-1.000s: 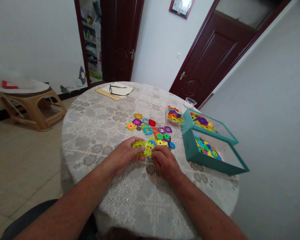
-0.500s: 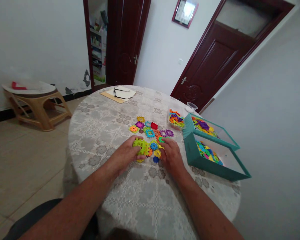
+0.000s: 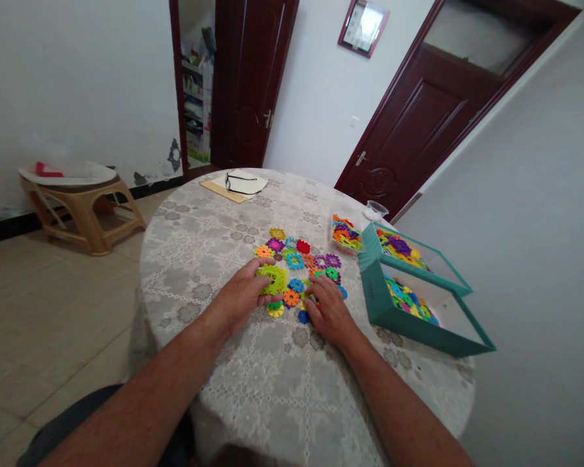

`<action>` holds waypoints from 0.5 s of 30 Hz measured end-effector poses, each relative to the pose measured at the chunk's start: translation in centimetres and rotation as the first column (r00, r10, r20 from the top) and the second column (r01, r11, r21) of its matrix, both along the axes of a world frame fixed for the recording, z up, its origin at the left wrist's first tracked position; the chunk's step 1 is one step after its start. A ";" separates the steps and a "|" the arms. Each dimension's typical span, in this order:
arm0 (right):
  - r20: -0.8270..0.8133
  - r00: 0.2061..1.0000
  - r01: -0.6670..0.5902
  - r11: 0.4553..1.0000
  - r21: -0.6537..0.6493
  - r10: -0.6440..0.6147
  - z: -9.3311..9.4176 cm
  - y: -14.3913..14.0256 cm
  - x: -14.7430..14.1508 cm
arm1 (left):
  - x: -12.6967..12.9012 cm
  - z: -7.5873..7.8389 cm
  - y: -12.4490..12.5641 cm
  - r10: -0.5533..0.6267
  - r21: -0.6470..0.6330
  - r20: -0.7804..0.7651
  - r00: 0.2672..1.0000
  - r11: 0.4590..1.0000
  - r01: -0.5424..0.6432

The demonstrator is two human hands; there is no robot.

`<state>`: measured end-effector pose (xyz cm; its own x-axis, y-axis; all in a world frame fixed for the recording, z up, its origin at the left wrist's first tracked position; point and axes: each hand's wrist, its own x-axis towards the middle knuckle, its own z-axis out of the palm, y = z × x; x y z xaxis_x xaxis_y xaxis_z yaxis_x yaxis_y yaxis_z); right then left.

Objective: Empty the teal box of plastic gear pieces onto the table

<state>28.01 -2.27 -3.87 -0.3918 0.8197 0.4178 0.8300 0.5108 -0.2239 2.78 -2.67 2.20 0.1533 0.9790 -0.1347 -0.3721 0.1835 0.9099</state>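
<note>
My left hand (image 3: 241, 295) holds a yellow-green block of interlocking plastic pieces (image 3: 275, 277), its thumb on the near side of the block. To the right, my right hand (image 3: 331, 308) is low over loose gear-shaped pieces, thumb and fingertips apart; its palm side is hidden. Between the hands lie an orange gear piece (image 3: 291, 298) and a blue one (image 3: 296, 285). Beyond them are a light-blue square piece (image 3: 294, 261), a red piece (image 3: 303, 246) and purple square pieces (image 3: 333, 260). A yellow gear piece (image 3: 275, 311) is below the left hand.
On the right stands a teal box (image 3: 418, 331) with two compartments of colourful pieces. Beside it is a clear tub (image 3: 346, 235) of pieces, with a clear cup (image 3: 377, 209) behind. Eyeglasses (image 3: 243, 191) rest on papers at the far edge. A stool (image 3: 90, 214) stands left of the table.
The right hand's thumb and fingers have spread a little. The yellow-green block has turned slightly in my left hand, and the whole view has shifted a little.
</note>
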 end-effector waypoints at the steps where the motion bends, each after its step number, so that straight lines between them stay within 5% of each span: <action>1: -0.001 1.000 0.013 1.000 0.006 -0.013 -0.1 0.1 0.1 | 0.0 0.0 0.0 0.000 -0.002 0.002 1.000 1.000 0.000; 10: 0.140 0.988 0.080 0.993 -0.087 -0.067 0.7 0.6 1.1 | -0.2 0.2 -0.2 -0.027 -0.047 0.073 0.997 0.998 0.030; 15: 0.184 0.976 0.121 0.993 -0.018 -0.115 0.5 0.6 1.6 | -0.1 0.7 -0.4 -0.039 -0.089 0.159 0.986 0.995 0.054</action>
<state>29.63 -1.70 -3.35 -0.3592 0.8754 0.3234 0.9122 0.4025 -0.0764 2.64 -3.10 2.91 0.2247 0.9546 -0.1954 -0.4982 0.2849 0.8189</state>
